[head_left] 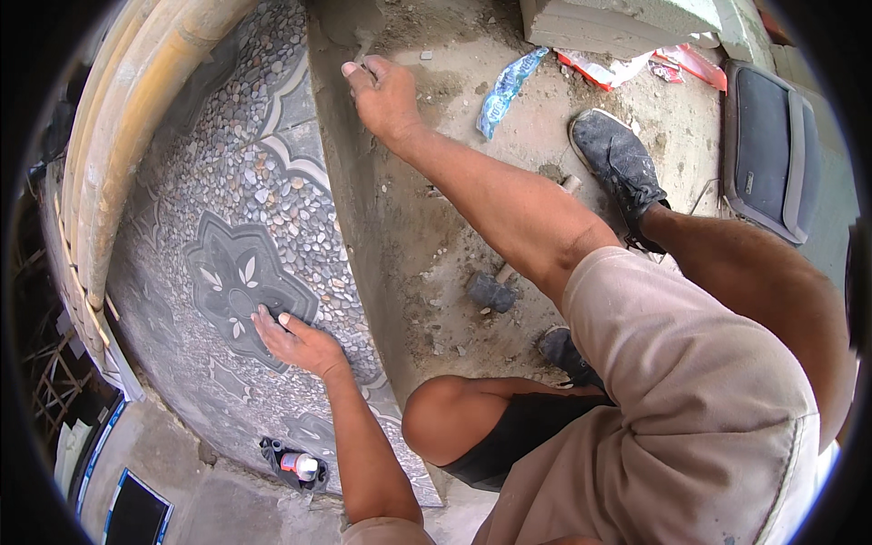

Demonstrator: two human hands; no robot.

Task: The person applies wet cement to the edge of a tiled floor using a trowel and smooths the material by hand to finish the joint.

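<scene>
- Left hand (298, 342), open and gripping nothing, lies at the flower medallion (238, 263) of pebble-patterned tiles (300, 213).
- Right hand (385, 98), fingers bent, is near the tiles' upper edge; its grip cannot be told.
- A dark-headed mallet (490, 292) rests on the ground (436, 245).

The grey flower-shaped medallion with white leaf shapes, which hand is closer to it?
Left. The left hand is over the medallion's lower-right part in the picture; the right hand is farther off, toward the picture's top, by the long grey cement strip.
</scene>
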